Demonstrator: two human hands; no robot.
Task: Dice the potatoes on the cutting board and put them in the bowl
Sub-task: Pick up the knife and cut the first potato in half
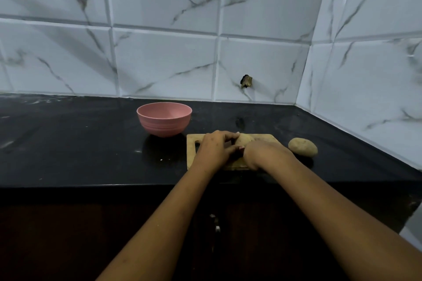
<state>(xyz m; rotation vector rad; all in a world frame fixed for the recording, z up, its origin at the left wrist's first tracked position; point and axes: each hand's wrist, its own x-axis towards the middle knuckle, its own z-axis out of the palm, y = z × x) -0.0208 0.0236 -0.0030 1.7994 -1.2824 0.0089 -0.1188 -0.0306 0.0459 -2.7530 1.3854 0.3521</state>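
On my feed, the pink bowl [164, 118] stands upright on the black countertop [80, 143], left of the wooden cutting board [191, 143] and a little behind it, not touching. Over the board, my left hand [214, 147] curls its fingers across the top of a potato [244, 139] that lies on the board, thumb along the near side, gripping it. My right hand [262, 153] sits just beside it on the potato's right, knuckles toward the camera. Its fingers are hidden, so I cannot tell whether it holds anything. A second potato [302, 147] lies whole on the countertop, just off the board's right edge.
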